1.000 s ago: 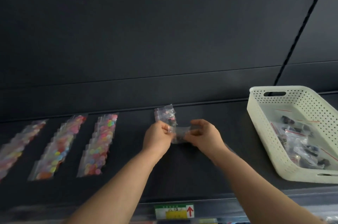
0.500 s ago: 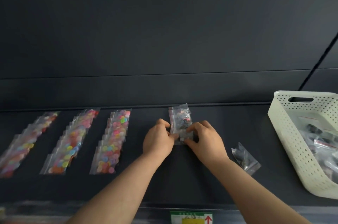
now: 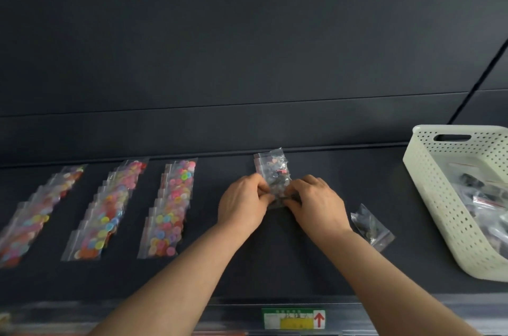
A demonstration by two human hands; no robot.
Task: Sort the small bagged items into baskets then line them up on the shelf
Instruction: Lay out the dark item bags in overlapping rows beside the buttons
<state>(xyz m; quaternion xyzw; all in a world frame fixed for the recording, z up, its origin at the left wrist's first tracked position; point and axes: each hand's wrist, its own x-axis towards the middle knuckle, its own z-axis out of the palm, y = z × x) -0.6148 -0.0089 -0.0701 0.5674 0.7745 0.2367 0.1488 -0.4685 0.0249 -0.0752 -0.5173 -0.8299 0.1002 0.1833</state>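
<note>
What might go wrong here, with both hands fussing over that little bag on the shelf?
The held bag, pinched by the left hand and right hand, overlaps the back bag and might nudge it crooked, spoiling the new row. The right forearm lies close to the loose bag; drawing back carelessly might sweep it off the shelf.
</note>
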